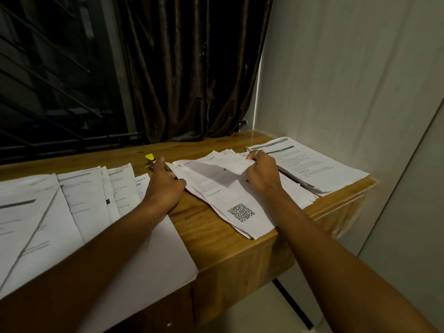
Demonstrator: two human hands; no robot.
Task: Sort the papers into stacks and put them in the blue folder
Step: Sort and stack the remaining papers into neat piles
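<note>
**Both hands on the middle pile, right one lifting a sheet**

Left to right across the bench [204,227]:

- 9 o'clock: the fanned papers [72,200], printed sheets overlapping each other and lying flat. A blank sheet [168,260] sits at their 5 o'clock, and its near corner overhangs the bench's front edge. Our left forearm crosses over it.
- Left hand [165,186]: at the left edge of the middle pile [216,188], back of the hand up. Fingers are curled down and the thumb touches the pile's edge. We cannot tell whether it actually pinches any sheets, because the back of the hand hides the fingertips.
- Yellow marker [150,156]: just beyond that hand at its 11 o'clock, lying on the bench and partly hidden by the fingers.
- Middle pile: loose and skewed, running from 11 to 5 o'clock. The exposed sheet carries a QR code [241,212] near its front end, and that end reaches the bench's front edge.
- Right hand [263,174]: at the pile's 2 o'clock, pinching the top sheet [230,162]. The sheet is buckled and raised off the pile. There is a ring [257,152] on one finger.
- Right stack [312,164]: at 3 o'clock on the bench's far right corner. It is thicker, roughly squared, printed side up, and touches the middle pile.

Behind, at 12 o'clock, we see a dark curtain [192,68]. A window grille [48,68] is at 10 o'clock and a pale wall [348,68] at 2.
</note>
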